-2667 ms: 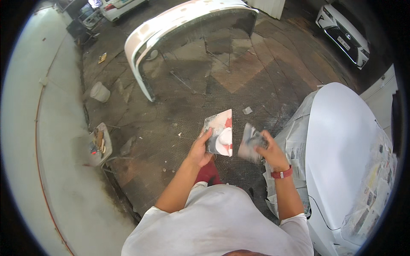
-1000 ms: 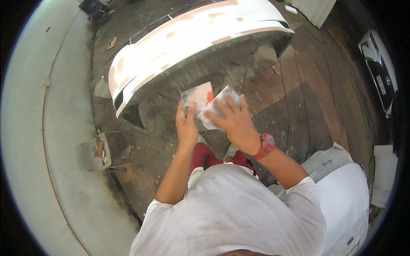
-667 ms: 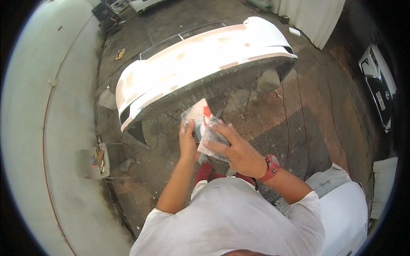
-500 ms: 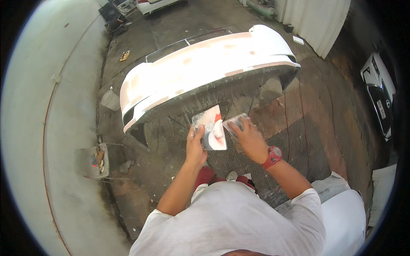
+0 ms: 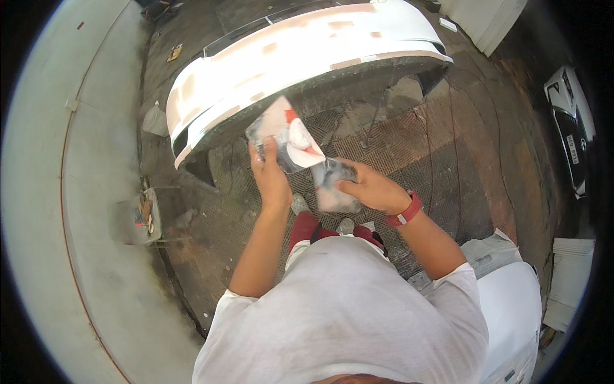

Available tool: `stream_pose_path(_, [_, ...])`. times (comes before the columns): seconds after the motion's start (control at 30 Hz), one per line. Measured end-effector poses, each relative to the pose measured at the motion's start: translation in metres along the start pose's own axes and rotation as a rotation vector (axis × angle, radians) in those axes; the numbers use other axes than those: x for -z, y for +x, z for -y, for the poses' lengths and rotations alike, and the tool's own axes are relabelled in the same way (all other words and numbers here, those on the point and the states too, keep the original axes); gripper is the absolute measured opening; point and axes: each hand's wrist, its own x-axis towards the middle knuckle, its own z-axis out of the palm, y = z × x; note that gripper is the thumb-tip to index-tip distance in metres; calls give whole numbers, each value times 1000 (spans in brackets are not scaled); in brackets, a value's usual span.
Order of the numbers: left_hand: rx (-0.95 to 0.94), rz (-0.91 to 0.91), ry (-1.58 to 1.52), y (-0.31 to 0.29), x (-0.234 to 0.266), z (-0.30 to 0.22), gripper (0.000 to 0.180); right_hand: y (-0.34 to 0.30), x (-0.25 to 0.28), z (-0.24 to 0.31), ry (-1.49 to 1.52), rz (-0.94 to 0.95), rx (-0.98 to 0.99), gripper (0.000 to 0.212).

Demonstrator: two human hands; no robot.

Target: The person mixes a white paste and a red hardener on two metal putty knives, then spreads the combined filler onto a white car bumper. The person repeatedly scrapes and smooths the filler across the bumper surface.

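My left hand (image 5: 271, 176) grips a flat mixing board (image 5: 274, 116) by its near left edge, thumb on top. A mound of white putty (image 5: 299, 137) lies on the board, with red paste (image 5: 290, 116) streaked beside it. My right hand (image 5: 376, 189) is closed on a flat, smeared putty spreader (image 5: 336, 200), which is blurred. The spreader's upper edge is at the board's near right corner; whether they touch I cannot tell. Beyond both hands stands a white car bumper (image 5: 288, 61) with beige filler patches.
A chair (image 5: 153, 217) holding tools stands at the left, near the wall (image 5: 38, 211). A white bucket (image 5: 155, 120) sits beside the bumper. At the right are another car bumper (image 5: 569, 137) and a white panel (image 5: 511, 301). Hoses (image 5: 430, 153) run across the floor.
The board has tilted and shifted up and left with my left hand. My right hand has turned, bringing the spreader lower and below the board's corner. The view has shifted down.
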Motion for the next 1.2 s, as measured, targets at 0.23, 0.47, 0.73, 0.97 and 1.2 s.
stream_pose_path(0.23, [88,357,295,-9,5,27,67,-4,25,46,-988,-542,499,61])
stream_pose_path(0.47, [-63,54,243,-4,11,38,50,-24,10,25,-1179,-115,535,54])
stream_pose_path(0.73, [302,192,-164,-6,-5,30,44,-14,-8,8,-476,-235,551,59])
stream_pose_path(0.97, [243,200,-61,-15,6,40,47,-9,42,31,-1148,-402,391,58])
stream_pose_path(1.2, [111,163,64,-9,2,31,45,-24,16,61,-1045,-220,400,65])
